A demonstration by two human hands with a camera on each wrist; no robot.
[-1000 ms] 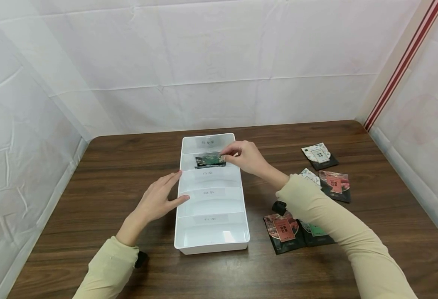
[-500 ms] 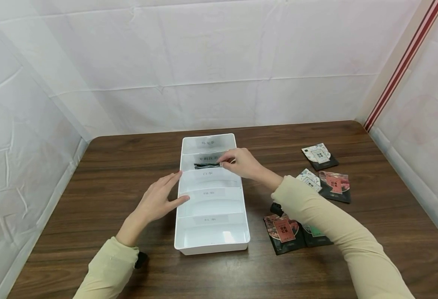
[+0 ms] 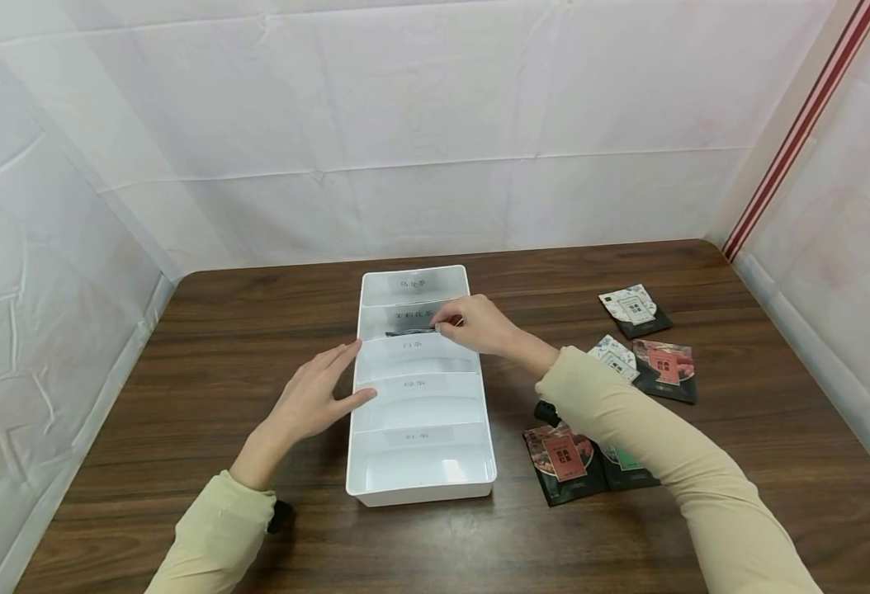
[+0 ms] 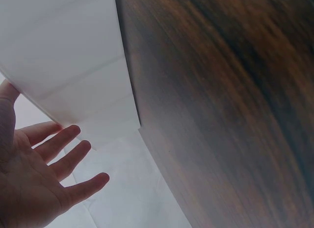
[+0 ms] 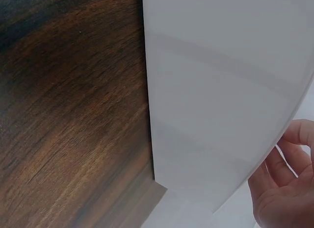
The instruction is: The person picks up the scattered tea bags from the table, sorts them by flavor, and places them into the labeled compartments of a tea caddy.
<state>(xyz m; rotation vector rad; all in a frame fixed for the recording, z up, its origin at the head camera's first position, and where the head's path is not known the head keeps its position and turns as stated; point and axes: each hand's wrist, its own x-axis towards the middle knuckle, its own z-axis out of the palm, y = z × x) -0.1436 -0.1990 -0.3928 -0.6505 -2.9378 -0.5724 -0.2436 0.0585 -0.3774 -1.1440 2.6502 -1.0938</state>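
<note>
packets [image 3: 565, 459], five, lie outside, right of the box [image 3: 423, 472]; right hand [image 3: 481, 322] pinches one sachet [image 3: 405, 332] inside; left hand [image 3: 314, 396], fingers spread, touches the box.

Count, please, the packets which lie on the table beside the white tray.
5: far white packet, nearer white packet, red packet right of it, front red packet, green packet beside that, partly hidden by the right sleeve. More may hide there.

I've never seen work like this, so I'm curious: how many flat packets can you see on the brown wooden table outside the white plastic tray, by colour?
Flat black packets with red labels: 2
Flat packets with white patterned tops: 2
Flat black packet with green label, partly hidden: 1
Total visible: 5
</note>
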